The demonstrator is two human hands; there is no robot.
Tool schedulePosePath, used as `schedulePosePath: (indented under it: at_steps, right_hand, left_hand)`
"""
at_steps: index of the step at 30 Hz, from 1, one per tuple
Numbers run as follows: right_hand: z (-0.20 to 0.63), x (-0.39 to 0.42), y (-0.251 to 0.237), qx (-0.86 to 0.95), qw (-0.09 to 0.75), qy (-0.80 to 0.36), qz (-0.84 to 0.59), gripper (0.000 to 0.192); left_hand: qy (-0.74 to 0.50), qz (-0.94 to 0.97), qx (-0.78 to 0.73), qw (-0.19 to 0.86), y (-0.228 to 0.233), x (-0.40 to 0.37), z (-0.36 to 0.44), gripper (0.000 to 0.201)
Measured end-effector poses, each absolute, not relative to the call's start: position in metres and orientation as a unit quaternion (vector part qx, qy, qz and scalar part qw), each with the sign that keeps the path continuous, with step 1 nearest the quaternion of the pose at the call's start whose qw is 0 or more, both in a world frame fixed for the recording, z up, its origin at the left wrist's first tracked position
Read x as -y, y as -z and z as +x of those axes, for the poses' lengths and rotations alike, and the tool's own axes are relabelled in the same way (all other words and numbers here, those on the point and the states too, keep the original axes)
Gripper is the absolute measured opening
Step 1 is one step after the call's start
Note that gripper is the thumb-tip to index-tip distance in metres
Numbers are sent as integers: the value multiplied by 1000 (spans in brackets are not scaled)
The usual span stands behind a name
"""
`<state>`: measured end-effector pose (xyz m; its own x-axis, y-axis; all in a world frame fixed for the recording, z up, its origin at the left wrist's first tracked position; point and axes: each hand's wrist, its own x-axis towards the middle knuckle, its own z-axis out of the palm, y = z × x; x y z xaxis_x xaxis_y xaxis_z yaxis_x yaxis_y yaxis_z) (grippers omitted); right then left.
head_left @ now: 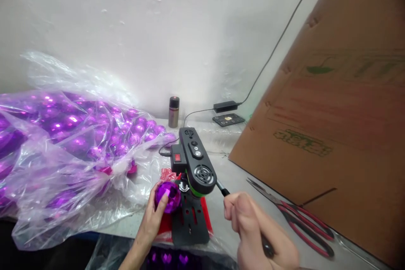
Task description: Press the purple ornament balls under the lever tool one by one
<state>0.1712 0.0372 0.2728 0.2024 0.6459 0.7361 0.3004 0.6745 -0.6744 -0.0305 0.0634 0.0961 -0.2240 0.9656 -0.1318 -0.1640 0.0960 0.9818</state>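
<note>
Bag of purple baubles (79, 135) fills table's left end. Left hand (155, 215) grips purple ball (168, 196) under mini press (193, 164), near front edge. Right hand (253, 223) clenched on lever (223, 190). Best: keep ball centred, pull slow & even.

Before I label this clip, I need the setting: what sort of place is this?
Probably a small craft or assembly workbench: plastic bags of purple baubles, a small benchtop press worked by lever, and red-handled scissors beside cardboard.
</note>
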Motion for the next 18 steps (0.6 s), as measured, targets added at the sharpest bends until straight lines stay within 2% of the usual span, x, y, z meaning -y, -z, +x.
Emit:
schedulePosePath:
  at_steps: [6, 10, 18]
  right_hand:
    - [171, -36, -271, 633, 668, -124, -371, 39]
    - [172, -36, -268, 636, 669, -116, -367, 39]
    - [172, -36, -267, 638, 677, -118, -348, 37]
  left_hand:
    - [-465, 507, -585, 429, -84, -59, -16, 92]
    - [-468, 561, -586, 352, -73, -58, -6, 90]
    - [-437, 614, -604, 262, -69, -53, 18, 87]
